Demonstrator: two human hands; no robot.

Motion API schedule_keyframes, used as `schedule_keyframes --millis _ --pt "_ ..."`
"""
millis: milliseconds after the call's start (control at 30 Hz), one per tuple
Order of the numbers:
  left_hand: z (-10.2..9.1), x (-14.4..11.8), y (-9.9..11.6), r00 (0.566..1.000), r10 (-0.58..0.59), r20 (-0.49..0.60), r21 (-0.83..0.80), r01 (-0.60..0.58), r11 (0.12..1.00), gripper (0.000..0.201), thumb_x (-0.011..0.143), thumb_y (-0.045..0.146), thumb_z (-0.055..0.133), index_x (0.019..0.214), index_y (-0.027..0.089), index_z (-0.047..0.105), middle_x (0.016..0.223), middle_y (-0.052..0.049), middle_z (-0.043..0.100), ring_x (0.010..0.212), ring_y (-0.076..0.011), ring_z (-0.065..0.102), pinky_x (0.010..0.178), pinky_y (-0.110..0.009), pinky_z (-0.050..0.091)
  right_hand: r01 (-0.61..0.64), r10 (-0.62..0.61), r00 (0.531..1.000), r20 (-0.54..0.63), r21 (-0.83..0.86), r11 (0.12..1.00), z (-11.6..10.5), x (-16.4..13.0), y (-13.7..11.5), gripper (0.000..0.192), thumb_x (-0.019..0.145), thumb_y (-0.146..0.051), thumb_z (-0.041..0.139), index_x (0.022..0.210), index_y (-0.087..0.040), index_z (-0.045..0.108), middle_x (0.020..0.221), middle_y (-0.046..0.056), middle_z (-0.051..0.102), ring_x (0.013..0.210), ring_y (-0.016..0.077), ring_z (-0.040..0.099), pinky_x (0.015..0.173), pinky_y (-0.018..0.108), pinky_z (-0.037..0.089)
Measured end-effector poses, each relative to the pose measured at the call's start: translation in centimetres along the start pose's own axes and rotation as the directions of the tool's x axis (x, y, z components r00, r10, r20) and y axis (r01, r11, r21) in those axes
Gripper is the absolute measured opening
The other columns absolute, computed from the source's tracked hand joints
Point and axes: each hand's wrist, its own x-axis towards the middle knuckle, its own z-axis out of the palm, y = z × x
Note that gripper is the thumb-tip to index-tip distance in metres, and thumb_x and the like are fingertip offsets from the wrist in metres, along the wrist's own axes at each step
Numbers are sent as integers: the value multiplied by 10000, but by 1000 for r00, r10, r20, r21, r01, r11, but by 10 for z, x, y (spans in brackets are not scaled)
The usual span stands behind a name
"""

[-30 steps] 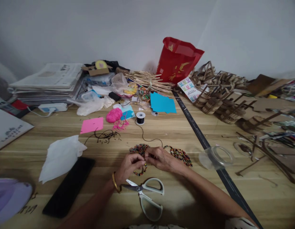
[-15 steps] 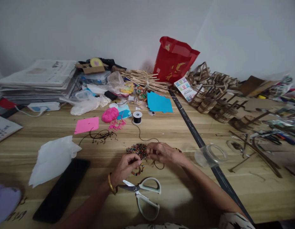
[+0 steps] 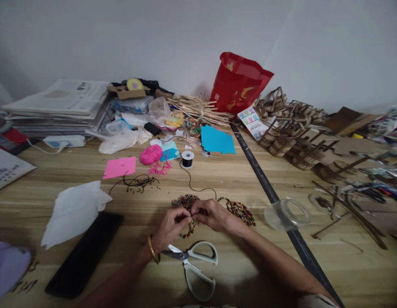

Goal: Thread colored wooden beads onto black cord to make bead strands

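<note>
the left hand (image 3: pixel 169 226) is pinching with thumb and forefinger, gripping a small beaded loop (image 3: pixel 187 235) that is hanging just below its fingertips. the right hand (image 3: pixel 214 214) is closing its fingertips together in a pinch right beside the left fingertips; what is sitting between them is too small to make out. both hands are working low over the table (image 3: pixel 230 175), and a gold bangle (image 3: pixel 150 245) is circling the left wrist.

a pile of multicoloured beads (image 3: pixel 184 200) is lying just beyond the fingers, and more beaded strands (image 3: pixel 241 212) are resting in a heap beside the right hand. a black cord (image 3: pixel 201 190) is winding from a white spool (image 3: pixel 187 159) toward the right hand. scissors (image 3: pixel 184 256) with pale handles are lying with their blades apart, just nearer the body than the loop.

to the left, a flat black slab (image 3: pixel 84 254) is lying near a crumpled white sheet (image 3: pixel 73 209). farther back, a ball of pink yarn (image 3: pixel 151 154) is resting between pink paper (image 3: pixel 119 167) and the spool. a clear roll (image 3: pixel 286 214) is sitting across a dark strip (image 3: pixel 260 171) on the right.
</note>
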Motion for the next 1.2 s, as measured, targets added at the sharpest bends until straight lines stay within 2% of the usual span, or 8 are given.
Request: schedule_keyframes --millis 167,433,667,900,1033,1200 --pt "2 0 -4 1000 14 -14 44 -14 999 178 721 271 589 625 126 622 594 -22 576 576 -127 488 550 -219 357 -69 66 997 48 70 995 -1 2 0 77 787 -118 522 766 -129 596 565 -34 539 498 68 448 473 155 306" --pt "6 -1 -5 999 17 -51 65 -13 998 107 697 192 582 607 141 609 605 -24 599 605 -140 527 587 -225 391 -32 31 999 19 82 996 3 2 2 74 783 -129 519 733 -128 573 591 -35 499 519 63 408 479 156 292" --pt "6 -1 -4 996 58 -65 117 -50 992 112 709 190 572 620 140 617 608 -25 606 609 -144 537 597 -229 398 -76 56 995 82 255 964 8 5 14 113 818 -228 523 764 -132 546 574 -41 487 494 62 416 460 159 297" --pt "7 -1 -9 995 49 -83 122 -38 992 119 726 204 562 664 126 626 652 -44 625 622 -146 560 598 -233 425 -30 27 1000 15 195 980 9 4 14 111 825 -216 523 764 -126 541 598 -40 455 520 60 361 461 162 264" --pt "6 0 -12 990 113 -86 129 -101 986 105 736 182 557 701 128 640 703 -50 645 657 -145 579 611 -230 438 -61 46 998 51 336 940 7 6 19 225 832 -339 537 769 -124 528 589 -39 449 496 57 380 443 155 298" --pt "7 0 -13 964 241 -114 177 -219 960 108 743 137 544 693 123 639 710 -61 653 678 -148 608 638 -239 469 -155 75 982 171 521 839 6 11 30 357 760 -475 596 749 -125 529 572 -39 472 462 55 435 431 163 378"
